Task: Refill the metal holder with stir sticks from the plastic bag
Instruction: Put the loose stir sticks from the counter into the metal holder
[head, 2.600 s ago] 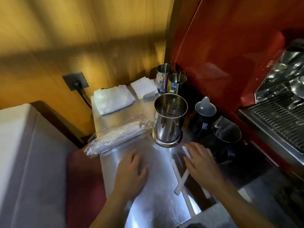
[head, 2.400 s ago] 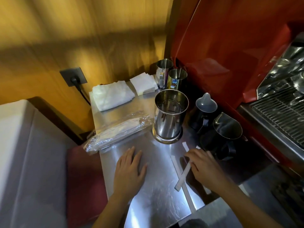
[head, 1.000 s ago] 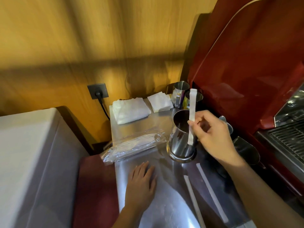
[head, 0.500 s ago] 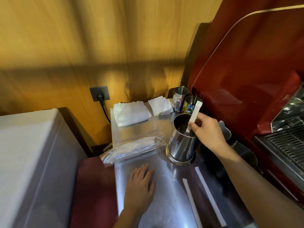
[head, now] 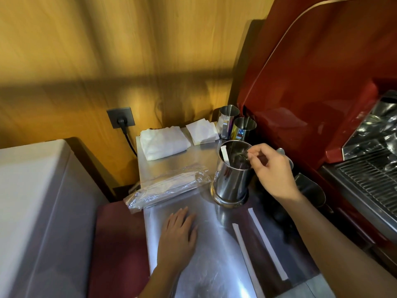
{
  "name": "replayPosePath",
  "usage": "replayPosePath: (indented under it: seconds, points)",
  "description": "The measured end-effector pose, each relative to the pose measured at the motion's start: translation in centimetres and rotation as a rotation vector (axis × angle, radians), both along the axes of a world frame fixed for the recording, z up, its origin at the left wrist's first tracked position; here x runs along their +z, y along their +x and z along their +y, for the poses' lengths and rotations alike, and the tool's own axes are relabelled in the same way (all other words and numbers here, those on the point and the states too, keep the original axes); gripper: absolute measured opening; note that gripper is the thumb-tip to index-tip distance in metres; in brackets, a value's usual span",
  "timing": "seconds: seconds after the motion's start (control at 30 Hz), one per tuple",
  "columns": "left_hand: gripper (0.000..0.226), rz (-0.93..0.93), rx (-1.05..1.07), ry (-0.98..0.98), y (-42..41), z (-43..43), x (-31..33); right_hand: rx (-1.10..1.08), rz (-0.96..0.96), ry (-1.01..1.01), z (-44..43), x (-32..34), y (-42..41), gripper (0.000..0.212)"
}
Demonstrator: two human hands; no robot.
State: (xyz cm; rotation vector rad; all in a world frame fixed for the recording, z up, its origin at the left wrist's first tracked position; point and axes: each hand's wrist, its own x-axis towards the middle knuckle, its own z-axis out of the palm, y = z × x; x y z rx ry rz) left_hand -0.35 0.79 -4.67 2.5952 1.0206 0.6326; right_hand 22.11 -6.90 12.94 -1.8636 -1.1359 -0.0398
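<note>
A shiny metal holder (head: pixel 231 179) stands upright on the steel counter (head: pixel 206 265). One white stir stick (head: pixel 225 154) leans inside it against the left rim. My right hand (head: pixel 272 171) hovers over the holder's right rim, fingers loosely curled and holding nothing. My left hand (head: pixel 178 239) lies flat on the counter, fingers spread. Two white stir sticks, one at the left (head: pixel 247 259) and one at the right (head: pixel 267 244), lie loose on the counter below the holder. The clear plastic bag (head: pixel 167 188) with more sticks lies left of the holder.
Two small steel pitchers (head: pixel 236 125) stand behind the holder, beside folded white cloths (head: pixel 163 143). Dark jugs (head: pixel 309 190) sit to the right, under my right arm. A red coffee machine with a drip grate (head: pixel 369 181) fills the right side. A wall socket with a cable (head: pixel 121 120) is at the back left.
My right hand lifted one stick from the counter, carried it over the holder and let it go; the stick now rests inside. My left hand stayed flat on the counter.
</note>
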Motion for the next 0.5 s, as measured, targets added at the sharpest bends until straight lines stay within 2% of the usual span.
replayPosePath:
  seconds: [0.17, 0.27, 0.33, 0.4, 0.5]
  points:
    - [0.036, -0.004, -0.002, -0.003, 0.1, 0.1, 0.0, 0.031, 0.077, -0.074, -2.9, -2.9, -1.6, 0.010]
    - [0.035, 0.003, 0.001, -0.010, 0.1, 0.0, 0.2, 0.003, 0.047, -0.373, -4.5, -5.8, -2.3, 0.013]
    - [0.035, 0.013, -0.003, -0.006, 0.1, -0.1, 0.4, -0.054, 0.069, -0.676, -5.3, -7.4, -2.8, 0.035]
    - [0.035, 0.015, -0.002, -0.011, 0.0, -0.2, 0.5, -0.089, 0.100, -0.933, -6.1, -8.7, -3.2, 0.071]
    - [0.035, 0.019, -0.005, -0.010, 0.0, -0.3, 0.6, -0.123, 0.140, -1.031, -6.7, -9.7, -4.0, 0.094]
